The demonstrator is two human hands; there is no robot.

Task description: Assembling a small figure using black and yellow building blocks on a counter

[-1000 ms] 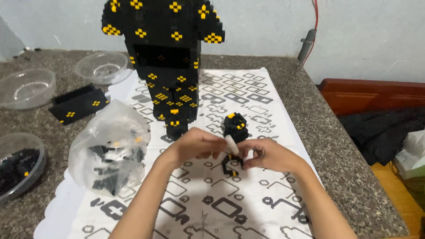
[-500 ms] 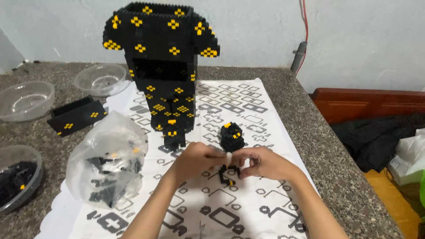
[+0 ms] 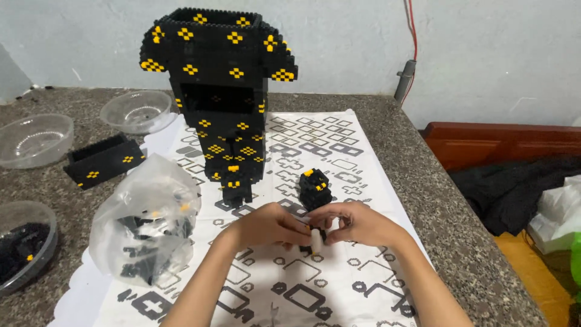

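My left hand (image 3: 266, 225) and my right hand (image 3: 357, 223) meet over the patterned white cloth (image 3: 339, 145), fingertips pinched together on a small black brick piece (image 3: 315, 238) with a pale part, held just above the cloth. Just behind my fingers stands a small black block assembly with yellow studs (image 3: 315, 186). Farther back rises a tall black brick figure with yellow dot patterns (image 3: 219, 91), headless and open at the top, its legs on the cloth.
A clear plastic bag of black bricks (image 3: 148, 221) lies left of my hands. A black brick box section (image 3: 104, 160) and two clear bowls (image 3: 35, 139) (image 3: 136, 111) sit at the left; a bowl of black bricks (image 3: 21, 248) is at the left edge. The granite counter's edge (image 3: 478, 242) drops off right.
The view has tilted slightly, so the tall figure shows more fully. My hands stay pinched together on the small piece, shifted a little lower and nearer to me.
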